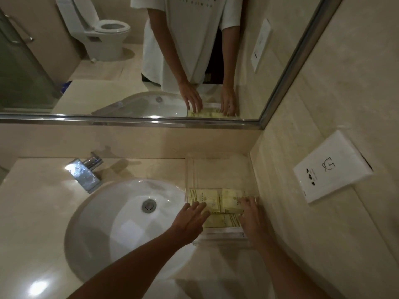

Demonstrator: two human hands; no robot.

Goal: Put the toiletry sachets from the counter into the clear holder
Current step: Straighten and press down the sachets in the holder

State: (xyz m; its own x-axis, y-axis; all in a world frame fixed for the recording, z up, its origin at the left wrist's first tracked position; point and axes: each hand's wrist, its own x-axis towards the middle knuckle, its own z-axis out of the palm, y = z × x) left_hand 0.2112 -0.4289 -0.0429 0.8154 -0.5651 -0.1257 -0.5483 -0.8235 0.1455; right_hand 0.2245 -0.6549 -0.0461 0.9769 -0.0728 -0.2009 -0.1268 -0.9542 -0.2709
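Several pale yellow toiletry sachets (224,203) lie flat in the clear holder (192,175), which stands on the beige counter right of the basin, against the side wall. My left hand (191,221) reaches in from the left, its straight fingers resting on the left sachets. On the right sachets lies my right hand (251,216), fingers extended, next to the holder's right wall. Whether either hand pinches a sachet is hidden under the fingers. The holder's back half shows only bare counter through it.
A white oval basin (121,229) with a chrome tap (85,171) fills the counter's left. A mirror (129,61) runs along the back wall and reflects both hands. A white socket plate (332,167) sits on the right wall.
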